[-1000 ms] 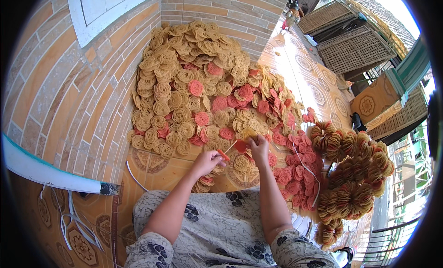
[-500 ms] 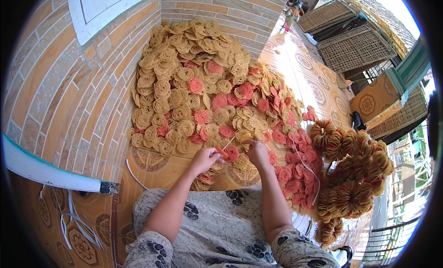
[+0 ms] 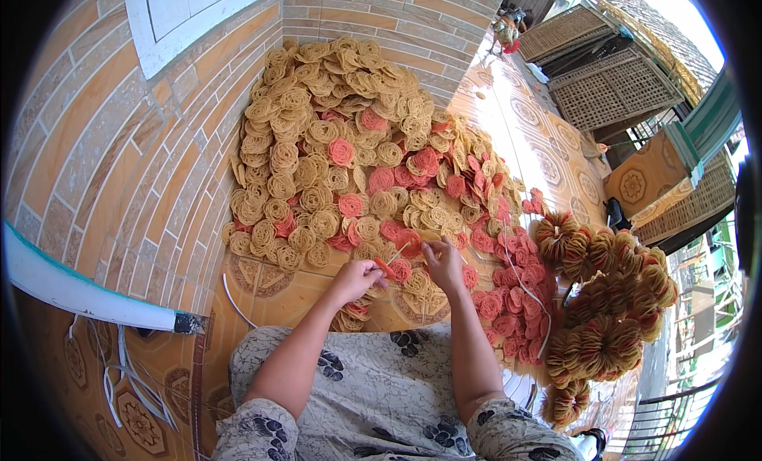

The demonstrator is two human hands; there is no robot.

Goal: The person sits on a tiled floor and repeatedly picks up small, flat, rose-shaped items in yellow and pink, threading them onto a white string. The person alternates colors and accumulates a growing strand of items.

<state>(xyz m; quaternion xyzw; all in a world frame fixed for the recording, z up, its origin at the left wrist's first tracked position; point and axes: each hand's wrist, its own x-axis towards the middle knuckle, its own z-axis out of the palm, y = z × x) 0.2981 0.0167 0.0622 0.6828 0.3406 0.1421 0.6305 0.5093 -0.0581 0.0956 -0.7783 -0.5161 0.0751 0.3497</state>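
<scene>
My left hand (image 3: 357, 281) is closed around a red lacy cracker (image 3: 384, 267), seen edge-on, and a thin pale stick (image 3: 399, 253) that points up and to the right. Close to the stick's far end is another red lacy cracker (image 3: 408, 242). My right hand (image 3: 443, 264) pinches at that cracker's right edge; a tan one beside its fingertips partly overlaps. In front of both hands spreads a big heap of tan lacy crackers (image 3: 317, 197) mixed with red ones. A pile of red crackers (image 3: 512, 302) lies right of my right forearm.
Strung bundles of tan and red crackers (image 3: 603, 346) lie at the right, beside a white cord (image 3: 524, 282). A brick-patterned wall (image 3: 159, 183) borders the left. Woven racks (image 3: 615, 84) and a rooster (image 3: 506, 32) are at the far right. White strips (image 3: 131, 374) hang at lower left.
A red cracker now shows at the stick's far end, by my right fingertips. My right hand has shifted slightly; my left stays nearly in place. The rooster's head has moved.
</scene>
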